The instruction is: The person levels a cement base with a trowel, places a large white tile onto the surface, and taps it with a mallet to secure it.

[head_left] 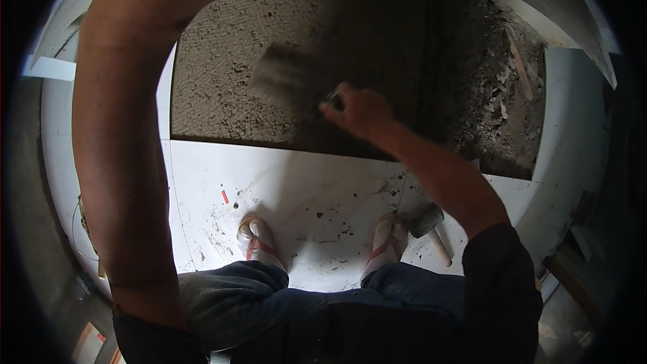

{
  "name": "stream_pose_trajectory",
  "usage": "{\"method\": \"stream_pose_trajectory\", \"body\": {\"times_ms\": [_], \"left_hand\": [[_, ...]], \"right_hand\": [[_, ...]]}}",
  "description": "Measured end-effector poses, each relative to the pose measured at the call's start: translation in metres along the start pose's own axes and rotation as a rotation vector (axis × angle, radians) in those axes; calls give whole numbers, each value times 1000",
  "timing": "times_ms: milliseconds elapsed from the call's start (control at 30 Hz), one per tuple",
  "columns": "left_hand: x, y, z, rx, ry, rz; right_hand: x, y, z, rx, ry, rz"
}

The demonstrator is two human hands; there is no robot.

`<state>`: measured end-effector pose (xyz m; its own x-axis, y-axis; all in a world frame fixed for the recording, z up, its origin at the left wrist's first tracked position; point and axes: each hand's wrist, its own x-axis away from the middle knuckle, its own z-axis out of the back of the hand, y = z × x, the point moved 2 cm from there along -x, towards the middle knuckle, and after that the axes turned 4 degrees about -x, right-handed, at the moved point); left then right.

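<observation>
My right hand (357, 113) is closed on the dark handle of a trowel, whose motion-blurred blade (280, 71) is over a bed of grey, textured mortar (216, 101). The mortar fills a rectangular gap among white slabs (202, 168); toward its right side lie darker, rougher rubble and pale chips (502, 87). My left arm (118, 155) reaches up along the left of the picture, and its hand is out of view past the top edge.
Between my two feet and the mortar is white tile with scattered debris. A mallet (424, 221) lies beside my right foot (387, 239). A large pale panel (573, 7) curves across the top right, and loose pieces (579, 243) lie at the right edge.
</observation>
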<state>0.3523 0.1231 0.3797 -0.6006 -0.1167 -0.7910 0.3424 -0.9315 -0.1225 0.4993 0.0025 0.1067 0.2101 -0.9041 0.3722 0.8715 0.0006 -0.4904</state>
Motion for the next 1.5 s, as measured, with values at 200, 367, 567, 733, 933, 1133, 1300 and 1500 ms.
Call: {"method": "stream_pose_trajectory", "body": {"times_ms": [200,367,567,733,933,1133,1300,1500], "left_hand": [[-4,0,7,-26,-22,-16],[-4,1,8,-40,-43,-18],[-11,4,4,-23,-35,-18],[-6,4,9,-27,-34,-9],[-14,7,5,-11,-22,-22],[-8,7,10,-26,-28,-10],[-16,8,-10,91,212,18],[-12,15,16,-37,-147,-41]], "right_hand": [[-23,6,11,-78,24,-21],[-25,-11,7,-147,94,-74],[-36,5,14,-214,127,-140],[-23,-21,-10,-44,5,26],[-38,10,30,-189,140,-202],[-34,-35,-12,-130,25,-28],[-54,-9,18,-256,221,-187],[-61,-44,-8,-168,71,-123]]}}
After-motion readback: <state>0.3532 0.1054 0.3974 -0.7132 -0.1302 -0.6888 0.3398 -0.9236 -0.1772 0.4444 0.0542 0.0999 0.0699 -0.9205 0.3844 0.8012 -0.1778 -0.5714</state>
